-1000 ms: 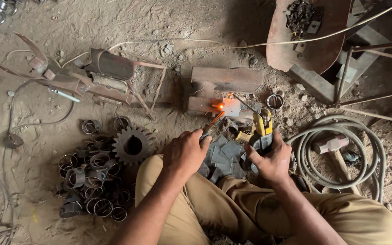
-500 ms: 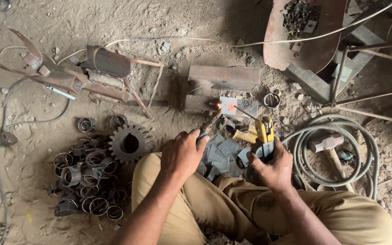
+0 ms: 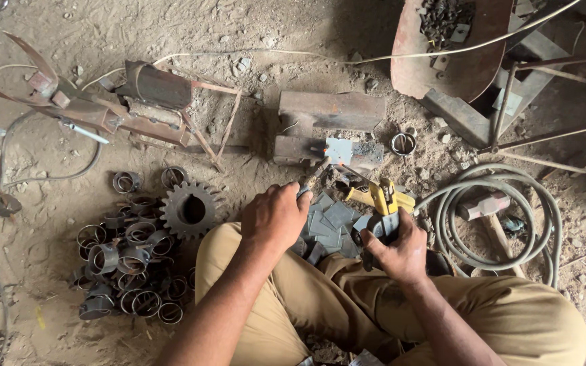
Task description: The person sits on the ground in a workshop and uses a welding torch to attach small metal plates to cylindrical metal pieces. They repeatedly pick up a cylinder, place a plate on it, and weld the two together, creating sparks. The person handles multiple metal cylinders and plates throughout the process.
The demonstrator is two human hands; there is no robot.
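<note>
Far left of my fingers a heap of short metal rings [image 3: 127, 271] lies on the dirt floor [image 3: 252, 27], a toothed gear [image 3: 190, 210] against its edge. My left hand [image 3: 276, 217] has its fingers curled tight around a thin rod [image 3: 315, 177], whose glowing tip touches a small steel plate [image 3: 339, 150] propped on a steel block [image 3: 300, 150] just ahead. Cut plates [image 3: 330, 220] lie between my hands. My right hand [image 3: 398, 247] grips a dark-handled holder [image 3: 381, 227], a yellow clamp [image 3: 382, 196] just beyond it. A coiled hose [image 3: 493, 224] and hammer [image 3: 486, 209] crowd the right.
</note>
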